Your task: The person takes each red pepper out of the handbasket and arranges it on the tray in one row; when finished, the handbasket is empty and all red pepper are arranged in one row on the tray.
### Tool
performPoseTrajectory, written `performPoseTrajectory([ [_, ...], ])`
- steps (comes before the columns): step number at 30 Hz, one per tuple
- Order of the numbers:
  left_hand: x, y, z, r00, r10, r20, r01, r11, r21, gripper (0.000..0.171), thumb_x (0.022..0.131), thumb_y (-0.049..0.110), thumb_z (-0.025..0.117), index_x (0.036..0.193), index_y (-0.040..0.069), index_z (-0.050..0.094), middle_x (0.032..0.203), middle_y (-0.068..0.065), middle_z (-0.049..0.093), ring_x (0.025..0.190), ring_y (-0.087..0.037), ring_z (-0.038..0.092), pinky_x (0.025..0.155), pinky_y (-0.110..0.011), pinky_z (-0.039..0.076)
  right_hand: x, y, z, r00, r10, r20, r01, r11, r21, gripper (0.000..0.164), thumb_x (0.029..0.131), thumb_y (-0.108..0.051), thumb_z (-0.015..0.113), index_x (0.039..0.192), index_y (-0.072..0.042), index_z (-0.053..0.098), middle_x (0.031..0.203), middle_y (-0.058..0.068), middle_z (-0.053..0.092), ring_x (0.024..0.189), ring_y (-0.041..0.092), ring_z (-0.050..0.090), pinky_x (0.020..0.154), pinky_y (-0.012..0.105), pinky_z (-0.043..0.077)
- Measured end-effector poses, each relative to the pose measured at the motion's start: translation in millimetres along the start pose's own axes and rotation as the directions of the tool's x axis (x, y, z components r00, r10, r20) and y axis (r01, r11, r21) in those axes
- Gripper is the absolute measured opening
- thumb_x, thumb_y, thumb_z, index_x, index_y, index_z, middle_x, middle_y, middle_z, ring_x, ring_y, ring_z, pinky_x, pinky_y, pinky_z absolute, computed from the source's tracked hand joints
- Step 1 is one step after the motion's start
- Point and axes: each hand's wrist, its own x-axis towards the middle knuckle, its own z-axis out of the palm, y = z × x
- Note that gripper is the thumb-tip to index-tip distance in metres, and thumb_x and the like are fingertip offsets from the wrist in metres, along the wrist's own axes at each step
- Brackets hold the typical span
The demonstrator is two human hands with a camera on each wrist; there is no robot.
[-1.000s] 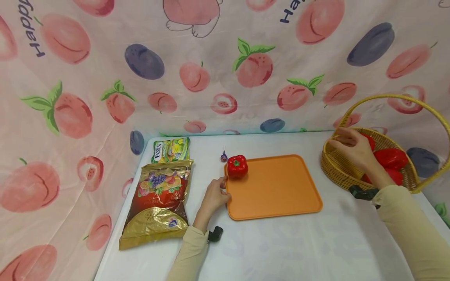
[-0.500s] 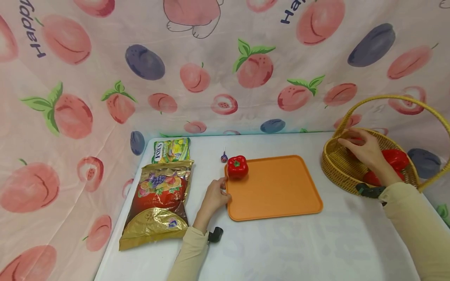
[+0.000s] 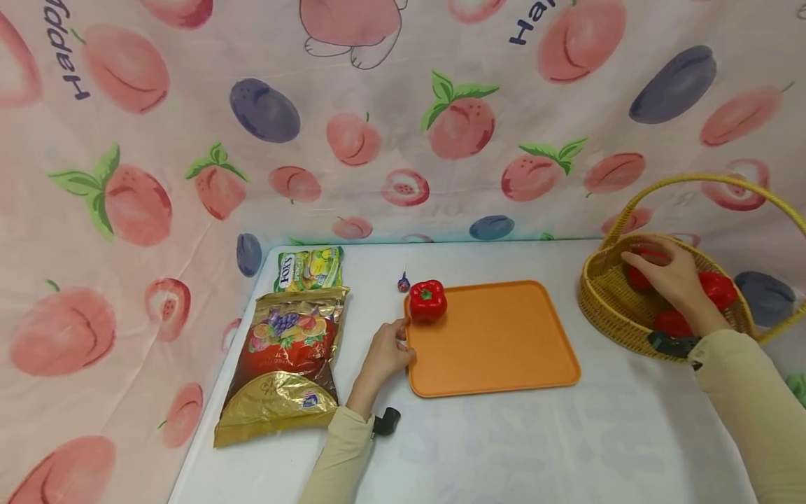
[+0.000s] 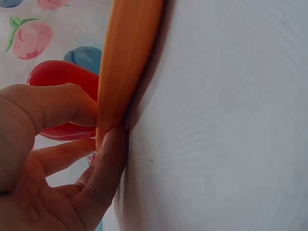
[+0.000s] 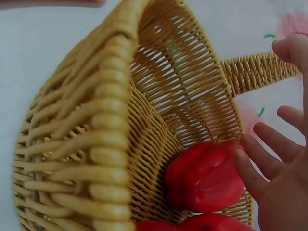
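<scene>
A green candy packet [image 3: 310, 269] at the back left of the tabletop [image 3: 478, 444] is showing the brand "FOX'S" in white letters, with smaller, unclear lettering running beside it. The patterned cloth [image 3: 403, 105] behind is carrying sideways "Happ" at upper left and a cut-off "Hap" at upper right. The red-and-gold bag [image 3: 286, 367] is bearing print too small to read.

Walled behind and at left with pale pink sheeting [image 3: 378, 91], printed with peaches [image 3: 462, 129], plums [image 3: 264, 110], lettering [image 3: 65, 61]; fronted by white table [image 3: 491, 448]; softly lit
</scene>
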Motion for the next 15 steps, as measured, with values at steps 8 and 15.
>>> performPoseTrajectory([
  [8,-0.6,1.7,-0.9,1.000,-0.001,0.006,0.001,1.000,-0.014,0.064,0.074,0.000,0.074,0.136,-0.001,0.055,0.094,-0.009,0.052,0.073,-0.016,0.053,0.062,-0.025,0.049,3.9,3.0,-3.9,0.999,0.017,-0.044,-0.018,1.000,-0.023,0.074,0.090,-0.041,0.069,0.147,-0.002,0.042,0.128,0.002,0.052,0.090,-0.011,0.044,0.070,0.002,0.037],
  [15,-1.2,0.9,-1.5,1.000,-0.001,0.009,0.002,0.999,-0.032,0.065,0.074,-0.001,0.074,0.136,-0.002,0.055,0.094,-0.011,0.052,0.072,-0.016,0.054,0.062,-0.026,0.050,10.3,6.0,-6.0,0.996,0.074,-0.047,-0.077,0.996,-0.044,0.079,0.090,-0.047,0.066,0.150,-0.004,0.038,0.139,0.014,0.047,0.105,0.003,0.048,0.081,0.008,0.040],
])
